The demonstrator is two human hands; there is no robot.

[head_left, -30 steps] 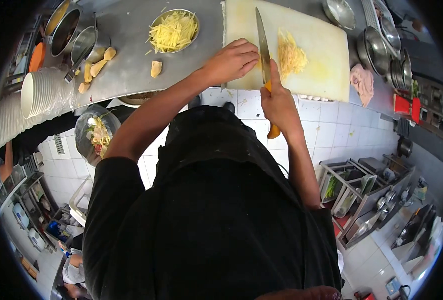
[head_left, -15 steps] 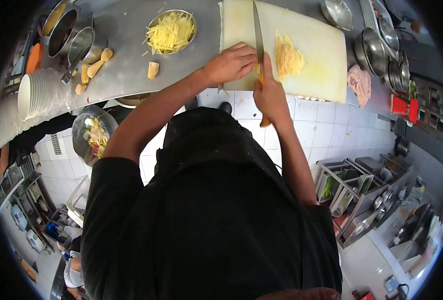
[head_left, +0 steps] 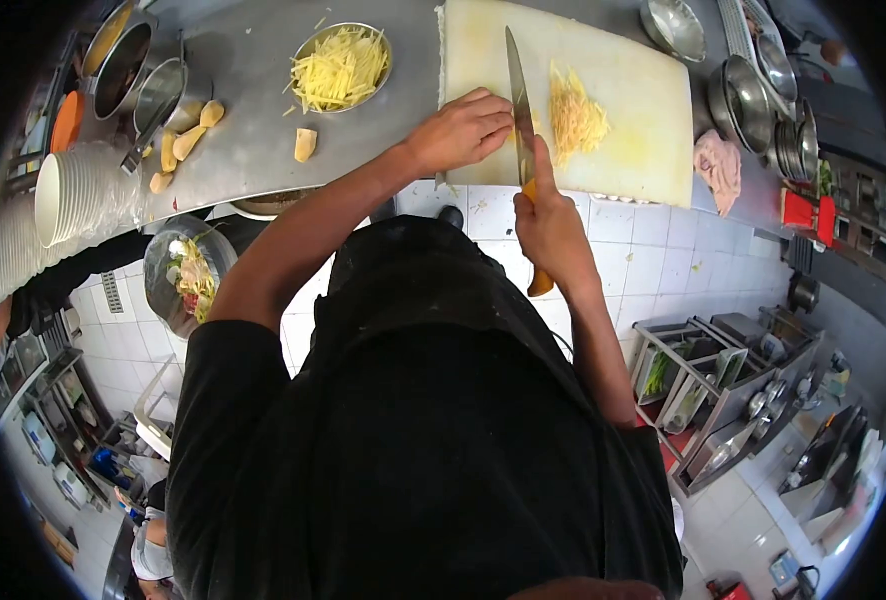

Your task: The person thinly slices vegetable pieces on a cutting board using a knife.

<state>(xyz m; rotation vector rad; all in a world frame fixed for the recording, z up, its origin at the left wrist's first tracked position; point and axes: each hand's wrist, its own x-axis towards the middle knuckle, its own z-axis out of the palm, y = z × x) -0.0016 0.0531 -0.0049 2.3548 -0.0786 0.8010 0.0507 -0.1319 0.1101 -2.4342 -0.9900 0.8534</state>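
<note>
My right hand (head_left: 555, 235) grips a kitchen knife (head_left: 519, 85) by its yellow-orange handle, index finger stretched along the blade. The blade points away from me over the white cutting board (head_left: 643, 100). Just left of the blade, my left hand (head_left: 463, 130) rests at the board's left edge with fingers curled. What its fingertips press on is mostly hidden; a little pale yellow shows beside them. To the right of the knife lies a pile of thin pale-yellow strips (head_left: 576, 115). A metal bowl (head_left: 391, 72) heaped with similar strips stands on the counter to the left.
One cut yellowish root piece (head_left: 306, 145) sits below the bowl. Several whole ones (head_left: 188, 143) lie farther left near metal pots (head_left: 168, 90) and stacked white containers (head_left: 58, 195). A pink cloth (head_left: 718, 170) and metal bowls (head_left: 743, 105) are at right. A lined bin (head_left: 175, 285) stands below.
My right hand has drawn the knife back toward me and slightly right, and the blade is now apart from the left fingers. My left hand has barely moved.
</note>
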